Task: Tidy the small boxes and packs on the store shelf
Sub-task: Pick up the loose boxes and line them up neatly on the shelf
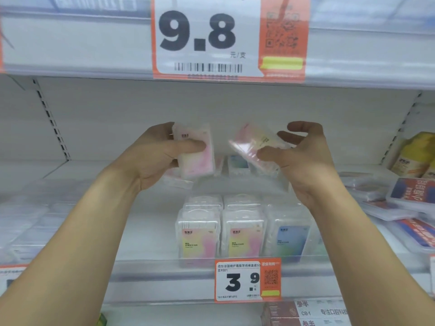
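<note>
Both hands raised mid-frame, well apart. Left hand (pixel 155 156) grips pink box (pixel 196 151), upright, thumb across front. Right hand (pixel 303 156) pinches second pink pack (pixel 253 143), tilted, blurred. Below, lower centre: three rows of boxes (pixel 242 231) upright on shelf (pixel 146 231), just behind 3.9 price tag (pixel 247 280). Flat packs (pixel 409 196) at right edge.

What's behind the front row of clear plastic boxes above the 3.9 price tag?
A second row of clear plastic boxes stands behind the front row. Farther back, more packs are mostly covered by the raised hands.
</note>
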`<state>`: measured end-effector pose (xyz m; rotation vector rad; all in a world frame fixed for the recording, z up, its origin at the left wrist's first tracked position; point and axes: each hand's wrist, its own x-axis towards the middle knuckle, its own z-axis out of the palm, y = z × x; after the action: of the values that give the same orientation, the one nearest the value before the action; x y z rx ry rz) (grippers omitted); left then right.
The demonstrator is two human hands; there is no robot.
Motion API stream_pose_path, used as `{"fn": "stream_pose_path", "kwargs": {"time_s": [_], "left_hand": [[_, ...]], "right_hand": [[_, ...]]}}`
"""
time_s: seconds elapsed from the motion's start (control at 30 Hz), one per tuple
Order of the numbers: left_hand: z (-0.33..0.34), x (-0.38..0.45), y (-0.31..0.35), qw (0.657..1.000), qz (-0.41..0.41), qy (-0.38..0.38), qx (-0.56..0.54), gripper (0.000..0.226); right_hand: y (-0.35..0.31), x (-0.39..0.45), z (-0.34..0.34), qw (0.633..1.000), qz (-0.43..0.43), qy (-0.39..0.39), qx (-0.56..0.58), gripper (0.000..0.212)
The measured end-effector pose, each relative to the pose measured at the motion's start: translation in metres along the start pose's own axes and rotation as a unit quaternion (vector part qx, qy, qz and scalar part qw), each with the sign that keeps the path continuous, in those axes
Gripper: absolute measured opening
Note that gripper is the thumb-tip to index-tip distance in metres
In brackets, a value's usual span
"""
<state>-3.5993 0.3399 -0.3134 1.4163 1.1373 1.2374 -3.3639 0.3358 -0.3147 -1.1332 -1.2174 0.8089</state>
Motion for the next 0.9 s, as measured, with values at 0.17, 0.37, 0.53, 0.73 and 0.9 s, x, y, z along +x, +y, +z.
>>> {"fn": "stream_pose_path", "kwargs": {"time_s": [0.17, 0.37, 0.53, 0.73, 0.9], "left_hand": [[0.005, 0.002, -0.011, 0.98, 0.012, 0.027, 0.198, 0.053], [0.0, 0.001, -0.018, 0.974, -0.033, -0.034, 0.22, 0.032], [-0.001, -0.002, -0.02, 0.96, -0.077, -0.119, 0.242, 0.023], [-0.003, -0.006, -0.016, 0.945, -0.129, -0.187, 0.235, 0.036], [-0.007, -0.008, -0.019, 0.936, -0.147, -0.156, 0.279, 0.041]], "right_hand": [[0.009, 0.004, -0.001, 0.996, 0.032, 0.043, 0.075, 0.065], [0.021, 0.009, 0.002, 0.998, 0.027, -0.013, 0.062, 0.025], [0.024, 0.006, 0.011, 0.991, 0.007, -0.123, -0.051, 0.022], [0.017, 0.002, 0.014, 0.938, 0.001, -0.245, -0.245, 0.021], [0.006, -0.002, 0.014, 0.843, -0.014, -0.355, -0.403, 0.038]]}}
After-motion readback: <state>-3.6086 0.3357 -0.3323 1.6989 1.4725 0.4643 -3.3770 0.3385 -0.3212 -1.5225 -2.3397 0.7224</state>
